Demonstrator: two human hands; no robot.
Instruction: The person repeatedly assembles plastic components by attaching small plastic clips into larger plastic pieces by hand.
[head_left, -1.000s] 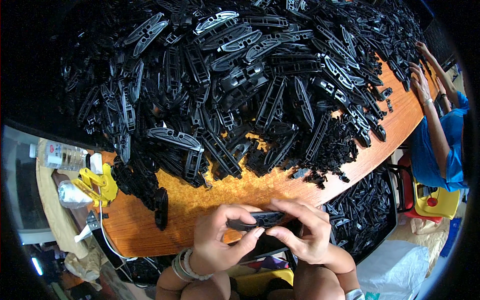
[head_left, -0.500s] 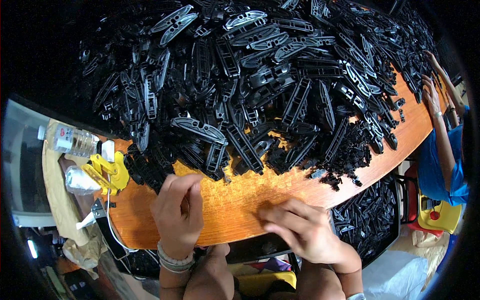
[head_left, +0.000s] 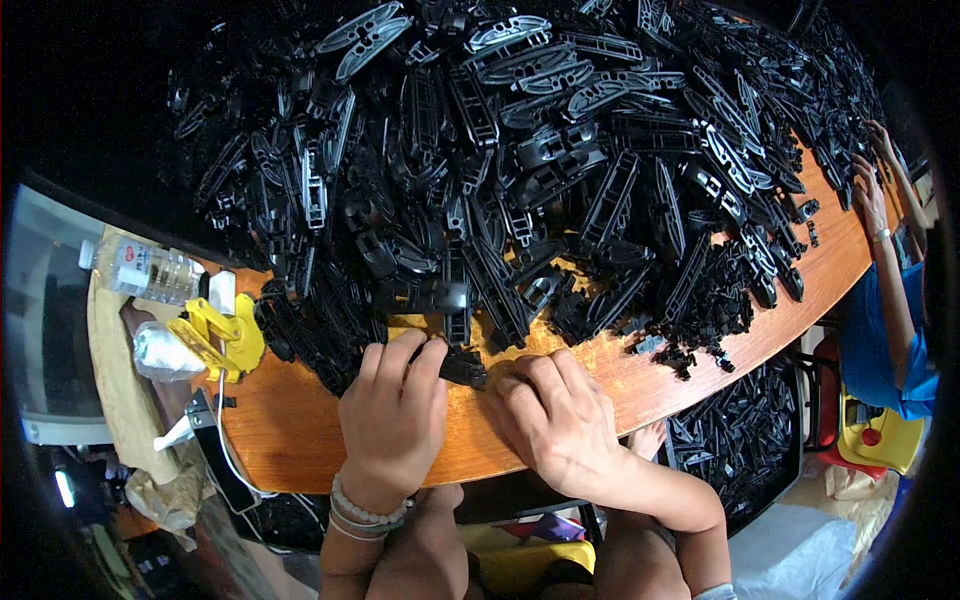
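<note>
My left hand [head_left: 395, 425] is closed at the front of the wooden table, its fingers curled round a black plastic part [head_left: 463, 367]. The end of that part sticks out to the right, past my index finger; the rest is hidden under the hand. Just right of it, my right hand [head_left: 560, 425] is closed with fingertips pointing down close to the tabletop. What those fingers hold, if anything, is hidden. Beyond both hands lies a big heap of long, curved black plastic parts [head_left: 610, 195], with small black clips [head_left: 710, 320] piled at its right front.
At left are a yellow tool [head_left: 235, 340], a clear plastic bottle [head_left: 155, 275] and a clear wrapped bundle [head_left: 165, 350]. A crate of black parts [head_left: 735, 430] stands below the table's right edge [head_left: 775, 345]. Another person's hands [head_left: 870, 200] work at the far right.
My left hand moved right and forward and closed on a black part. My right hand moved forward and left, towards it. A long curved part is gone from the heap's front.
</note>
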